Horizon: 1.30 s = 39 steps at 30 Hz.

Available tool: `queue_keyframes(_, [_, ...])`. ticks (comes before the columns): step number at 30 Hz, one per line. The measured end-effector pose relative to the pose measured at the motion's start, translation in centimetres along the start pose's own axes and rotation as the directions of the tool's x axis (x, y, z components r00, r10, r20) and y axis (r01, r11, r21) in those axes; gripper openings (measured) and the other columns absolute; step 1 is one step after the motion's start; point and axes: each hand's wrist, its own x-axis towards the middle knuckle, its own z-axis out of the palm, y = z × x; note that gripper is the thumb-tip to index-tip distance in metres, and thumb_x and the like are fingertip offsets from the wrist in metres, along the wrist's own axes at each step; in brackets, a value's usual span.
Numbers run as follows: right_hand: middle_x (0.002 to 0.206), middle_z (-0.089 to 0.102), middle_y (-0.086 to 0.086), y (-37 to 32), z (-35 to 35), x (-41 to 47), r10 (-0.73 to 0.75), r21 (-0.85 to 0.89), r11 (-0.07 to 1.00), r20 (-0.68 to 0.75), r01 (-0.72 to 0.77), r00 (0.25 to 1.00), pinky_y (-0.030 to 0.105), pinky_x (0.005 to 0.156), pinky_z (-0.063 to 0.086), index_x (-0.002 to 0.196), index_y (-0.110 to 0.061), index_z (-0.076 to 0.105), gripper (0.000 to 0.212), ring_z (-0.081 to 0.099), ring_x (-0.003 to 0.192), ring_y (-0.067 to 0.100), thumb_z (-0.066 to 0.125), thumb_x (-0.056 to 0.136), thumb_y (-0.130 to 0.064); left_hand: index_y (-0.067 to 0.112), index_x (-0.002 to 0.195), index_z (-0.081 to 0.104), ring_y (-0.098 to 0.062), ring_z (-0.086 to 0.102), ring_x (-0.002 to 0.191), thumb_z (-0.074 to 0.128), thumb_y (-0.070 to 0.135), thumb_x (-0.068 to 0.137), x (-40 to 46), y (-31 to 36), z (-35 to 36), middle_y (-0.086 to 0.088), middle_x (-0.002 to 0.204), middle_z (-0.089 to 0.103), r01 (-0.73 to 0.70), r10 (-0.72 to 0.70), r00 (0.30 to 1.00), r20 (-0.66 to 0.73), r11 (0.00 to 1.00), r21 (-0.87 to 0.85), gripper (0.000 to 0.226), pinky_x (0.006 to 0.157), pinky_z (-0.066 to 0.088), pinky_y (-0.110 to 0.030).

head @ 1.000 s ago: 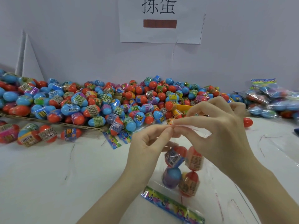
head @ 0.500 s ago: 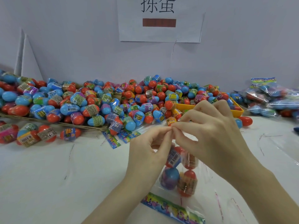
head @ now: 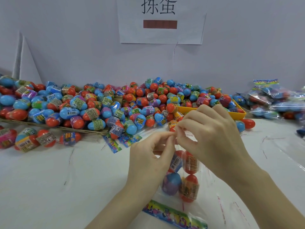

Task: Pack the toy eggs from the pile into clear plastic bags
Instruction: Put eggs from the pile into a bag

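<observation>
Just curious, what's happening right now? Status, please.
Both hands, left and right, pinch the bag mouth. Four eggs inside. Nothing in the way.

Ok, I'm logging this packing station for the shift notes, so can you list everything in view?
toy eggs in the pile: too many to count, blue, orange and purple with printed bands, heaped along the wall
loose eggs: several, orange and blue, on the table left of the pile
clear plastic bag: one, with a colourful header strip, between the hands
eggs in that bag: four, mostly orange, one blue and purple
yellow tray: one, behind the right hand
filled bags: several, stacked at far right
paper sign: one, white, on the wall
table: one, white
left hand: grip pinches the bag's top
right hand: grip pinches the same edge
</observation>
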Motion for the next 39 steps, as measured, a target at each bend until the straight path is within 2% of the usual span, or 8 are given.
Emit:
queue_keyframes(8, [0.064,0.065,0.003,0.6,0.4,-0.2,0.232,0.103,0.967,0.022,-0.233,0.973,0.032,0.062,0.036,0.066,-0.009,0.066,0.014,0.055,0.061,0.021,0.061,0.078,-0.015,0.035,0.076,0.063,0.003,0.065,0.065,0.06,0.003,0.084,0.0,0.0,0.0,0.023,0.072,0.069,0.039,-0.041,0.999,-0.025,0.996,-0.078,0.033,0.058,0.046,-0.005])
queue_keyframes(12, [0.068,0.057,-0.001,2.9,0.6,-0.5,0.494,0.214,0.831,0.143,-0.514,0.858,0.038,0.067,0.041,0.077,-0.005,0.068,0.014,0.049,0.068,0.017,0.061,0.086,-0.013,0.032,0.077,0.064,0.0,0.066,0.065,0.058,0.003,0.085,0.0,0.0,0.0,0.019,0.074,0.071,0.096,-0.102,0.994,-0.028,0.981,-0.166,0.03,0.057,0.048,-0.007])
queue_keyframes(16, [0.073,0.058,0.004,6.6,0.6,-1.8,0.724,0.222,0.634,0.164,-0.741,0.67,0.035,0.066,0.04,0.083,-0.008,0.067,0.017,0.053,0.073,0.023,0.054,0.089,-0.016,0.029,0.076,0.065,-0.002,0.067,0.061,0.057,0.002,0.086,0.1,-0.2,0.1,0.016,0.072,0.071,0.128,-0.142,0.989,-0.049,0.967,-0.221,0.029,0.056,0.049,-0.009])
queue_keyframes(23, [0.077,0.048,0.023,14.3,-1.3,-8.7,0.997,-0.097,0.076,0.023,-0.992,0.074,0.038,0.059,0.037,0.074,-0.005,0.05,0.014,0.047,0.076,0.031,0.048,0.08,-0.017,0.025,0.079,0.065,-0.005,0.067,0.059,0.056,0.002,0.086,0.5,-0.8,0.0,0.018,0.069,0.071,0.143,-0.175,0.977,-0.119,0.96,-0.24,0.026,0.057,0.051,-0.013])
queue_keyframes(28, [0.095,0.05,0.024,14.2,-1.3,-8.9,0.974,-0.149,0.192,0.153,-0.97,0.169,0.046,0.077,0.04,0.083,-0.011,0.051,0.007,0.051,0.091,0.042,0.056,0.078,-0.011,0.027,0.078,0.064,-0.002,0.066,0.059,0.056,0.002,0.087,0.6,-1.0,-0.1,0.02,0.067,0.07,0.154,-0.183,0.977,-0.112,0.962,-0.226,0.028,0.054,0.049,-0.011])
queue_keyframes(31, [0.107,0.057,0.026,12.8,-1.3,-7.0,0.978,-0.126,0.207,0.055,-0.97,0.202,0.051,0.081,0.044,0.119,-0.004,0.047,0.06,0.052,0.099,0.043,0.076,0.074,-0.03,0.026,0.078,0.064,-0.003,0.066,0.057,0.055,0.001,0.087,0.6,-1.1,-0.1,0.018,0.067,0.07,0.158,-0.186,0.977,-0.108,0.961,-0.226,0.028,0.053,0.048,-0.01])
queue_keyframes(36, [0.094,0.063,0.027,10.8,-1.2,-5.3,0.893,-0.059,0.437,0.152,-0.898,0.425,0.042,0.074,0.046,0.114,-0.009,0.051,0.025,0.058,0.083,0.036,0.051,0.09,-0.005,0.026,0.079,0.064,-0.004,0.066,0.057,0.055,0.002,0.087,0.6,-1.0,-0.2,0.018,0.069,0.071,0.154,-0.179,0.979,-0.101,0.963,-0.22,0.027,0.054,0.048,-0.01])
queue_keyframes(39, [0.154,-0.006,0.017,10.8,-0.2,-5.3,0.783,-0.438,0.585,0.523,-0.682,0.336,0.054,0.11,0.012,0.14,-0.023,0.033,0.064,0.002,0.142,0.033,0.052,0.085,0.003,0.026,0.079,0.064,-0.004,0.066,0.058,0.055,0.002,0.087,0.6,-1.0,-0.2,0.018,0.069,0.071,0.153,-0.178,0.979,-0.1,0.964,-0.216,0.027,0.054,0.048,-0.01])
